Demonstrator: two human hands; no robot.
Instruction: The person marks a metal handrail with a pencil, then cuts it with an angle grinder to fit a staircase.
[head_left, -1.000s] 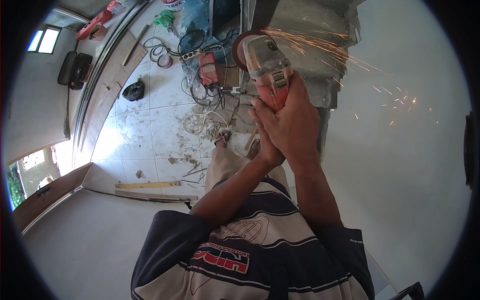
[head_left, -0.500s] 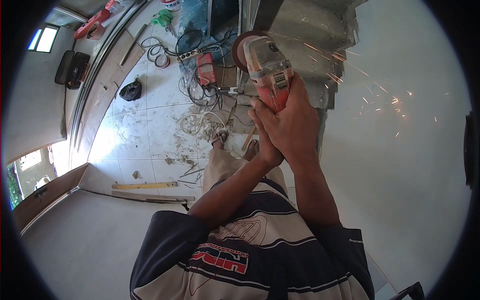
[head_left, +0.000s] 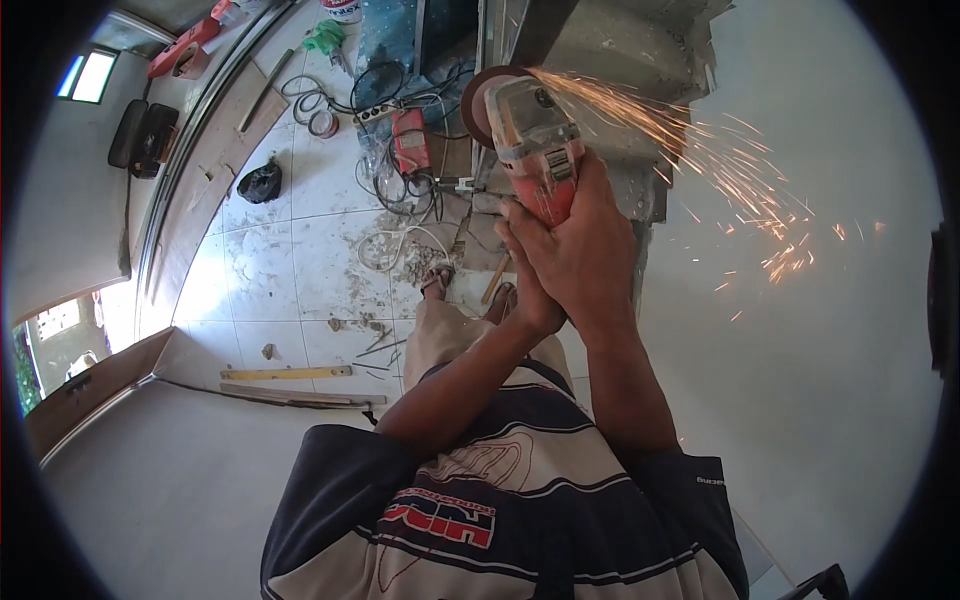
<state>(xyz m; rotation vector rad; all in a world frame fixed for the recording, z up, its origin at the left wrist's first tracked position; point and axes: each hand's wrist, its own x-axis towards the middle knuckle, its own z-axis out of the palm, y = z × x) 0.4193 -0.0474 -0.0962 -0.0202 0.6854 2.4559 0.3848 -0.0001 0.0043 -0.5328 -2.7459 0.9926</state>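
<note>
White floor tiles, smeared with grey debris, spread left of the bare concrete staircase, and a smooth white wall rises on its right. A red box-shaped machine and a power strip lie to the staircase's left.

An angle grinder is held over the staircase's left edge, its brown disc close by a dark bar; the exact contact is hidden behind the tool's head. Sparks stream rightward across the staircase to the wall. The right hand is wrapped round the grinder's red body. The left hand is tucked under it, mostly covered, so I cannot tell how its fingers grip.

Done well, this step should call for a firm two-handed hold, light even pressure and a disc kept true in its line, so it does not bind. Throwing sparks right, away from the machine left of the staircase, seems sound; gloves would help, as both hands are bare.

The grinder's head points forward and slightly left, toward the staircase's left edge. Its long axis slants back rightward to the hands, with the disc on the head's left side.
</note>
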